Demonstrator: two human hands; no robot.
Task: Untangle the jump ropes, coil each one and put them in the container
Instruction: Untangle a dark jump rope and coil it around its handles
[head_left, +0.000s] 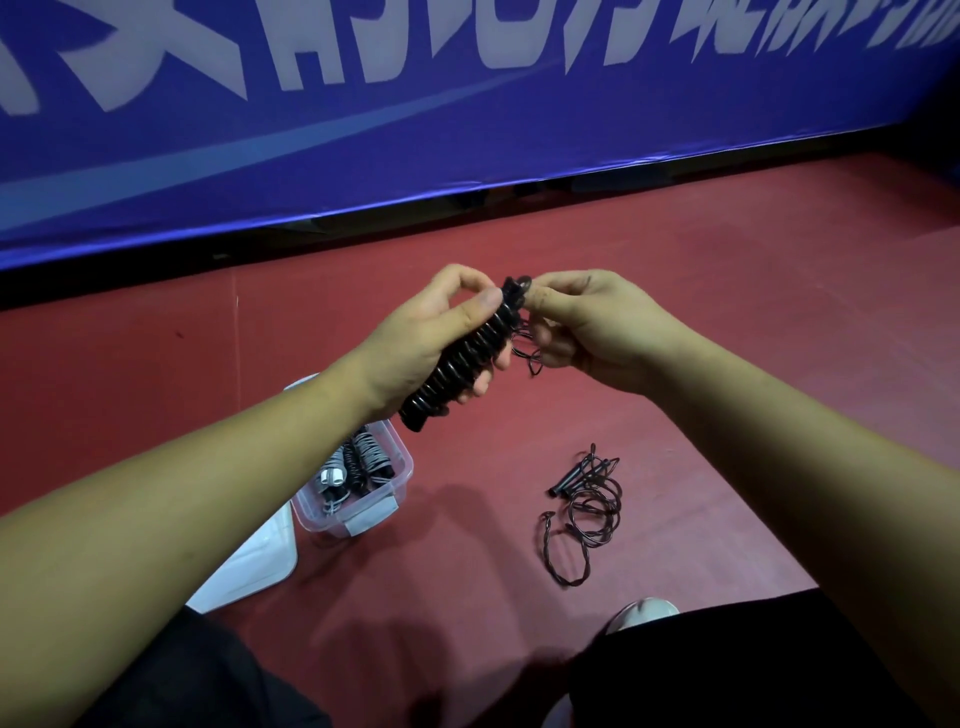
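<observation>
My left hand (415, 338) grips a black jump rope (462, 364) whose cord is wound tightly around its handles, held tilted above the floor. My right hand (582, 325) pinches the loose end of that cord at the top of the bundle, and a few slack loops hang below its fingers. A second black jump rope (589, 499) lies loose and tangled on the red floor to the lower right. A clear plastic container (382, 501) stands on the floor under my left wrist and holds coiled ropes, one grey-white and one black.
The container's lid (254, 566) lies flat on the floor beside it, to the left. A blue banner barrier (467, 130) runs across the back. My dark-clothed knees and a pale shoe (641, 610) fill the bottom edge.
</observation>
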